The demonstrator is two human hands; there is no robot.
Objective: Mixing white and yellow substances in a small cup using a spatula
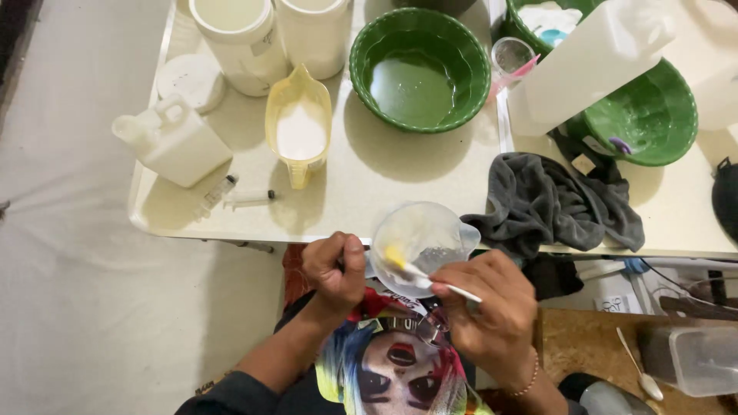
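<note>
Clear plastic, a little cloudy, is the material of the small measuring cup with a spout point(421, 244) that the person holds just in front of the near edge of the cream-coloured tabletop point(361, 192). The left hand point(335, 269) is closed in a fist around the handle side of this cup; the handle itself is hidden by the fingers, so I cannot say exactly how it is gripped. The right hand point(492, 307) is closed too, its fingertips pinching a thin white stick with a yellow tip point(427, 275). The yellow tip lies inside the cup, against its lower wall, and the white end points out past the thumb.

On the tabletop, well apart from the hands, a yellow plastic jug with white liquid point(298, 123) stands beside a large green plastic bowl with greenish liquid point(420, 69). Near the jug lie two clear plastic syringes point(231, 196), and to their left a white plastic canister with a handle point(171, 138). A crumpled grey cloth point(550, 204) lies just beside the cup, at the edge of the tabletop. Behind it a second green bowl point(653, 115) sits partly under a big white plastic container point(592, 61) that is tilted.
</note>
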